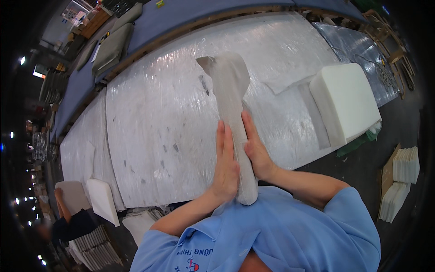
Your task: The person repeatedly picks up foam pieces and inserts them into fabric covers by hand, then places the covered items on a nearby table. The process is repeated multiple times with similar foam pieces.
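A greyish-beige fabric-covered cushion (231, 104) stands on its narrow edge in front of me, its near end close to my shirt. Loose fabric (232, 68) flares out at its far end. My left hand (225, 165) presses flat along the cushion's left side, fingers straight and together. Against the right side lies my right hand (259, 156), also with fingers stretched out, so the cushion is held between both palms. Beneath is a table (158, 118) wrapped in clear plastic film. A bare white foam pad (351, 99) rests on grey fabric at the table's right end.
Behind the table runs a blue-topped bench (181, 20) with grey cushions (113, 47) at its left. Stacked white pads (398, 181) stand low at right. At lower left, another person (72, 224) handles a beige cushion (72, 195) beside a white pad (104, 201).
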Motion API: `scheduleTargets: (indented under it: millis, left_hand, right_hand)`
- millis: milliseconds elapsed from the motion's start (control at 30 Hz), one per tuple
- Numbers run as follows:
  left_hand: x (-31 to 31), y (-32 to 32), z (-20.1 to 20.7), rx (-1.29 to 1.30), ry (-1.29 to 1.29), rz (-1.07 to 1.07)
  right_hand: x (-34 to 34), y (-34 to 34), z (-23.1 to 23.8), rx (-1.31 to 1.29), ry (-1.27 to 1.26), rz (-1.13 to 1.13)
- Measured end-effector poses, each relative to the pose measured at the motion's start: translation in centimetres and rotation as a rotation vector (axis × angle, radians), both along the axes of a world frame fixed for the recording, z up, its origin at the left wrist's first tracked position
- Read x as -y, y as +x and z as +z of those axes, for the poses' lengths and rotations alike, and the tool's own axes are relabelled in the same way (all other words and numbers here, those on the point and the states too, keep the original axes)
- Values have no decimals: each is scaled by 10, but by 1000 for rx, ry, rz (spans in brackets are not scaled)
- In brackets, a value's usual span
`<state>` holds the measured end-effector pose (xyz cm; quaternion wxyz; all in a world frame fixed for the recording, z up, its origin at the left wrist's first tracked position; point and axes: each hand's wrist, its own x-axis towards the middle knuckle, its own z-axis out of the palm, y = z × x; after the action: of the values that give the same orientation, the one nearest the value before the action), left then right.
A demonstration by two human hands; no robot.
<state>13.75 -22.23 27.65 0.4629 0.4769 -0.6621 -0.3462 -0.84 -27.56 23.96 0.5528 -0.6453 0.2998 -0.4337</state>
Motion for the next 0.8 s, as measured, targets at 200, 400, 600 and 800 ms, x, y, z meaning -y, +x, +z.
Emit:
scheduleTargets:
  millis: [200, 400, 600, 800]
  left_hand:
    - [-35, -18, -13, 10, -56, 151]
    - [-35, -22, -4, 106, -100, 131]
    - [-49, -17, -1, -466, 114, 68]
    - [-51, -17, -16, -71, -56, 230]
  right_hand:
    - [-37, 4, 3, 36, -20, -44]
    - [-33, 2, -13, 56, -100, -73]
    - [-59, 6, 15, -11, 126, -49]
    - [-55, 2, -5, 45, -50, -71]
